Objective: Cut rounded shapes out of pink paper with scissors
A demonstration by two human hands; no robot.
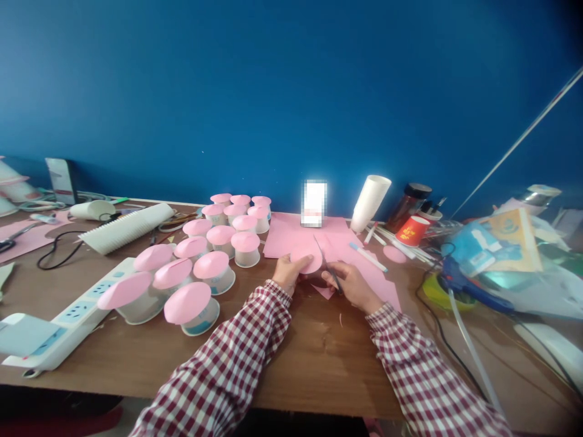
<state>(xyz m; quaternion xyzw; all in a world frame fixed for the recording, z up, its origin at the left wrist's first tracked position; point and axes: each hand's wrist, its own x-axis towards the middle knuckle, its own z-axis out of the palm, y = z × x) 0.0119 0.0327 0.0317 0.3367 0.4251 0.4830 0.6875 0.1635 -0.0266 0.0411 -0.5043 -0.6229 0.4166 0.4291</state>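
My left hand pinches a rounded piece of pink paper between thumb and fingers. In my right hand is a pair of dark scissors, the fingers closed round the handles. The blades point up and away at the right edge of the pink piece. Pink paper sheets lie on the table behind and beside both hands. A small pink offcut rests just below the scissors. Left of my left hand stand several upside-down paper cups topped with pink discs.
A lit phone leans against the blue wall. White stacked cups, a red paper cup and a marker are to the right. A blue glue gun lies further right. At left lie a power strip and a ribbed cup stack.
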